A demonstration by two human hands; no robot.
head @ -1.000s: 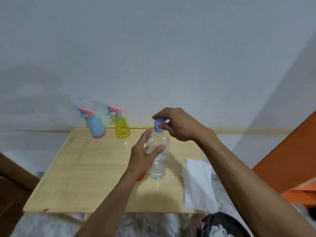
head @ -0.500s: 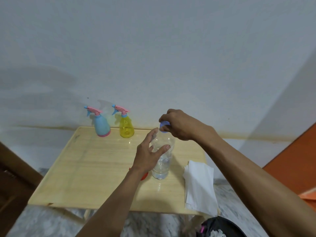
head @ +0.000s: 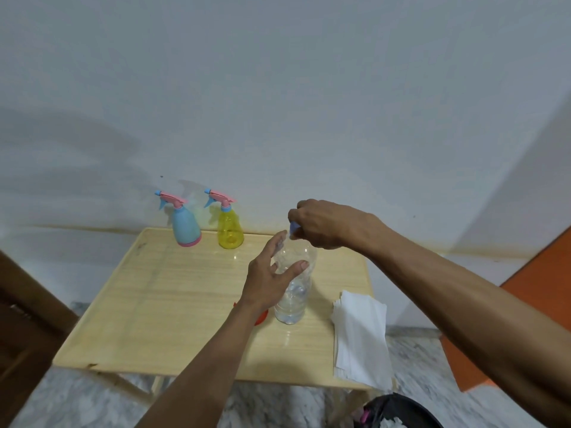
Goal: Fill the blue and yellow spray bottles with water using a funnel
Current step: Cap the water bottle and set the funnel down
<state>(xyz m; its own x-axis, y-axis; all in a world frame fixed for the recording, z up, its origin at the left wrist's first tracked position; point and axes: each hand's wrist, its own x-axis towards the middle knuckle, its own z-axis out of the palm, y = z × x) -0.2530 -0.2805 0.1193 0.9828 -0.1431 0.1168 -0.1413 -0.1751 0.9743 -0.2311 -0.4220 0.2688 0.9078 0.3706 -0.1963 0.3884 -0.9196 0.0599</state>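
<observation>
A clear water bottle is held upright on the wooden table by the left hand, while its blue cap is pinched by the right hand. Behind the bottle — at the table's far edge — the blue spray bottle and yellow spray bottle are stood side by side.

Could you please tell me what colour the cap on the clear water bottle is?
Blue; the cap shows between the right hand's fingers in the head view.
</observation>
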